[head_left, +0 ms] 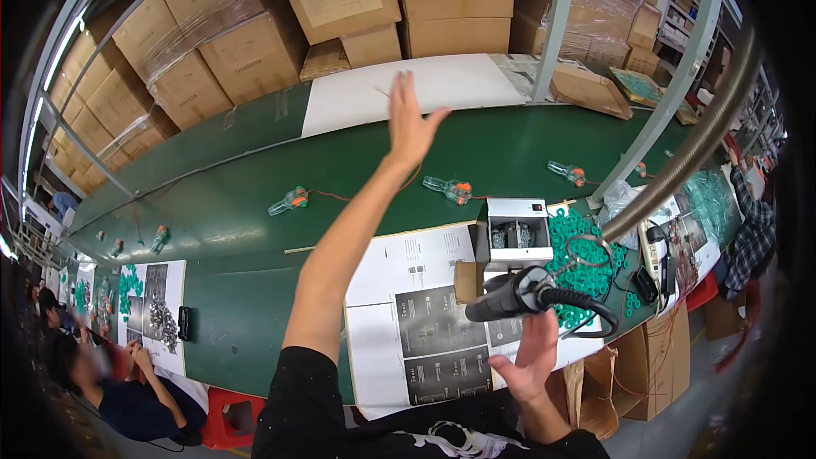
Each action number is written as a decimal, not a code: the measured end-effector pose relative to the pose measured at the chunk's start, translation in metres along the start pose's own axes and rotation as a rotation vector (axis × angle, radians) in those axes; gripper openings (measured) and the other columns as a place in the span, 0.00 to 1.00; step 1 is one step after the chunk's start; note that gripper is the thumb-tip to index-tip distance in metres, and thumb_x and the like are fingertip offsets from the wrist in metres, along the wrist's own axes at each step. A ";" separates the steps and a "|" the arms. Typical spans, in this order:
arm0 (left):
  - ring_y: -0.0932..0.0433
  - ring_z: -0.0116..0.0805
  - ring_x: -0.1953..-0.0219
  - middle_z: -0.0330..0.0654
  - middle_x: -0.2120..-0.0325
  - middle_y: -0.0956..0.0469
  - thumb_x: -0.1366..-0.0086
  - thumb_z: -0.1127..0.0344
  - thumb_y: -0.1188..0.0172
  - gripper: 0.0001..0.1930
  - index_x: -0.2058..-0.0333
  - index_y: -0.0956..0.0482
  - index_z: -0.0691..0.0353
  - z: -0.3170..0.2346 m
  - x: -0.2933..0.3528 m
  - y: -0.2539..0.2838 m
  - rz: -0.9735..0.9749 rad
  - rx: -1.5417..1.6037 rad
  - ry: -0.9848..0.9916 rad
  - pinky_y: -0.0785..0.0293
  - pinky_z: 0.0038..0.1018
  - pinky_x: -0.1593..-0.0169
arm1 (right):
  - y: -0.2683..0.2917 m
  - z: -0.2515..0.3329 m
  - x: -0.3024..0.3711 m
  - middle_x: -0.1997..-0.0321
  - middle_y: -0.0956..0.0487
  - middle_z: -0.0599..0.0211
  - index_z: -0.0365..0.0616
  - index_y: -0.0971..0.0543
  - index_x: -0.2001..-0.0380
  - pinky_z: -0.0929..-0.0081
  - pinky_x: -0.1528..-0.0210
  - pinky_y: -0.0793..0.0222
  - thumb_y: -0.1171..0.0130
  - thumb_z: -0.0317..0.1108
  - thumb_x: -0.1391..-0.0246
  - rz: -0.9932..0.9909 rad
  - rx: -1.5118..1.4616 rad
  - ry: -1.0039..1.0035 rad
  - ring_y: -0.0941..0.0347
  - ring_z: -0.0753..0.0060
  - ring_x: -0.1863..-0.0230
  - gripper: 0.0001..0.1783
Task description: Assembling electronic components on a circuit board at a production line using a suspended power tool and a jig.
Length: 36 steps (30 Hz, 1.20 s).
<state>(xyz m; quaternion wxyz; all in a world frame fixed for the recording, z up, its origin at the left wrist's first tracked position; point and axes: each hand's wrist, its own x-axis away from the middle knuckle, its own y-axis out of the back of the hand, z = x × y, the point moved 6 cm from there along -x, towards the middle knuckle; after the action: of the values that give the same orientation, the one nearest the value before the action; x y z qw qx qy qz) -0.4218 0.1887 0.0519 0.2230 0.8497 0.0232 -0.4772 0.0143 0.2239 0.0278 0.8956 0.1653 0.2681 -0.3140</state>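
My left hand (408, 123) is stretched far out over the green work surface (229, 191), its fingertips over the white sheet (340, 106) at the back. Its fingers lie straight and the thumb stands apart; no held thing shows. A red wire runs behind its wrist to a clear bottle-shaped part with orange pieces (457, 191). Close to me, my right hand (531, 361) is just below a hanging black power screwdriver (501, 299), thumb spread. The tool partly covers its fingertips, so I cannot tell whether they touch.
A white screw feeder (518, 255) holds small metal pieces beside a pile of green rings (578, 276). Printed sheets (442, 331) lie in front of me. More clear-and-orange parts (291, 201) line the surface. A metal hose (680, 153) slants in at right. Another person (119, 391) sits at left.
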 end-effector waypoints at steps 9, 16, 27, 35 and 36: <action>0.22 0.54 0.53 0.54 0.60 0.22 0.50 0.84 0.45 0.22 0.53 0.24 0.70 0.019 0.178 -0.054 0.684 0.176 -0.242 0.32 0.45 0.36 | -0.041 0.005 -0.098 0.47 0.21 0.59 0.34 0.33 0.35 0.63 0.36 0.33 0.21 0.26 0.59 0.388 -0.497 -0.114 0.24 0.65 0.45 0.47; 0.23 0.54 0.52 0.54 0.69 0.22 0.51 0.82 0.44 0.25 0.50 0.25 0.71 0.030 0.182 -0.049 0.617 -0.279 -0.321 0.39 0.48 0.31 | -0.050 -0.018 -0.078 0.57 0.21 0.54 0.33 0.31 0.41 0.73 0.65 0.22 0.29 0.18 0.56 0.635 -0.507 -0.120 0.21 0.69 0.64 0.37; 0.24 0.56 0.54 0.56 0.67 0.22 0.45 0.79 0.42 0.21 0.50 0.27 0.74 -0.056 0.254 0.089 0.655 -0.147 -0.032 0.40 0.50 0.32 | 0.005 -0.048 -0.103 0.75 0.24 0.64 0.35 0.31 0.45 0.73 0.75 0.29 0.38 0.17 0.45 0.031 -0.412 -0.126 0.29 0.75 0.81 0.25; 0.24 0.54 0.55 0.54 0.60 0.21 0.39 0.74 0.38 0.19 0.49 0.26 0.72 -0.097 0.348 0.179 0.556 0.021 0.414 0.30 0.43 0.43 | -0.003 -0.081 -0.092 0.77 0.26 0.66 0.36 0.31 0.49 0.73 0.76 0.30 0.41 0.20 0.41 0.020 -0.235 -0.197 0.31 0.75 0.82 0.18; 0.24 0.54 0.54 0.54 0.60 0.21 0.38 0.73 0.36 0.19 0.49 0.26 0.71 -0.099 0.356 0.184 0.538 0.054 0.468 0.28 0.42 0.45 | -0.003 -0.085 -0.089 0.77 0.27 0.66 0.37 0.31 0.49 0.73 0.76 0.30 0.41 0.20 0.40 0.019 -0.205 -0.211 0.31 0.75 0.82 0.17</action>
<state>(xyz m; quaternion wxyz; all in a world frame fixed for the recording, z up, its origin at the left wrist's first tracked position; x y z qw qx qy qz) -0.1029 0.0012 -0.1307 0.3067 0.9173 -0.1636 -0.1945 -0.0788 0.3031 0.0114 0.9340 0.0414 0.2014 -0.2922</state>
